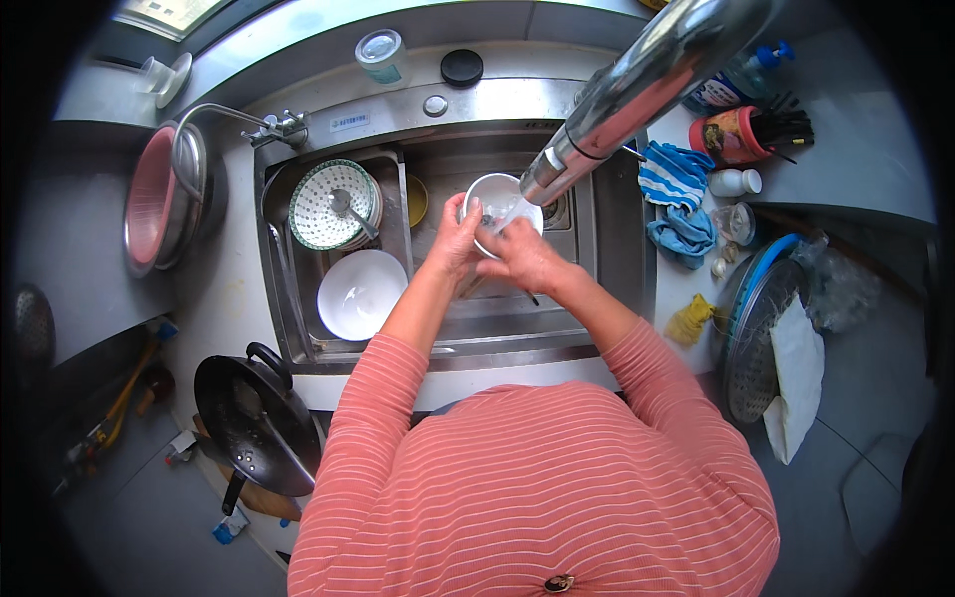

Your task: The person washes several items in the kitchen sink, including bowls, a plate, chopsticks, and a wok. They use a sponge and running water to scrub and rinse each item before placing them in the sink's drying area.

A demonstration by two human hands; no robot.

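My left hand point(453, 237) grips the left side of a small white bowl point(494, 186), with the thumb over its rim. Above the sink's right basin point(522, 321), the bowl is tilted beneath the faucet point(556, 168), and water streams into it. My right hand point(526, 255) is at the bowl's near rim, its fingers blurred and reaching inside. Something small and dark shows by those fingers; I cannot tell what it is. Thin stick-like items, perhaps chopsticks, lie partly hidden below my hands, with one dark tip point(533, 298) showing.
Patterned bowls point(317, 201) are stacked with a metal spoon point(362, 222) in the left basin, beside a large white bowl point(363, 295). A yellow round dish point(416, 200) sits right of the divider. Blue cloths point(680, 235) lie on the right counter. A black wok point(250, 425) stands front left.
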